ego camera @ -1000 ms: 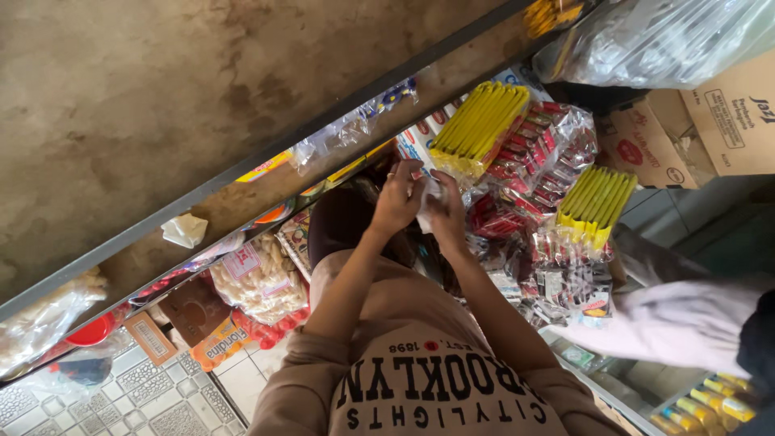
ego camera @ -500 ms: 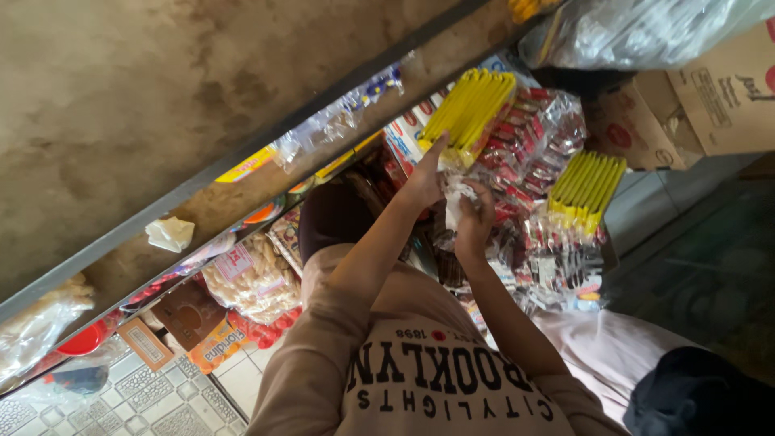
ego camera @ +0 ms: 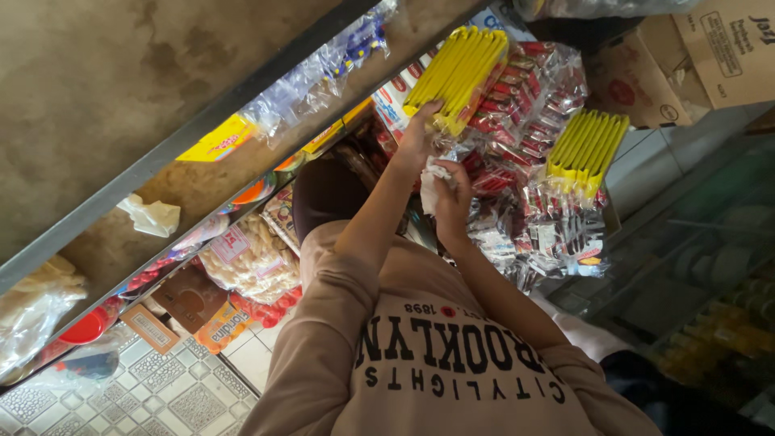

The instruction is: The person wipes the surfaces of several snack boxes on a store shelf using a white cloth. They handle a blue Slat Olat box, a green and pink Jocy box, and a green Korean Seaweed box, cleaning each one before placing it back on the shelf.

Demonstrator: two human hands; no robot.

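Hands first: the left hand is raised to the lower end of a hanging yellow stick bundle, fingertips against its clear wrap. Whether they have pinched it or only rest on it cannot be told from this angle. The right hand sits just below, at about 5 o'clock from the left, its fingers curled round a white crumpled scrap (paper or thin plastic, too small to say which).

The bundle hangs in the upper middle of the view, under the slanting shelf edge. Touching it at 4 o'clock are the red sachet strips. A second yellow bundle hangs further out the same way, well apart from both hands.

The bundle's long axis runs from 1 o'clock down to 7 o'clock. Its sticks lie parallel along that line, and the 7 o'clock end points at the left hand.

By the look of it, the step in hand is getting hold of the bundle at its low end. Any next move calls for a firm pinch there, since the wrap looks slippery, and care not to drag the red strips along.
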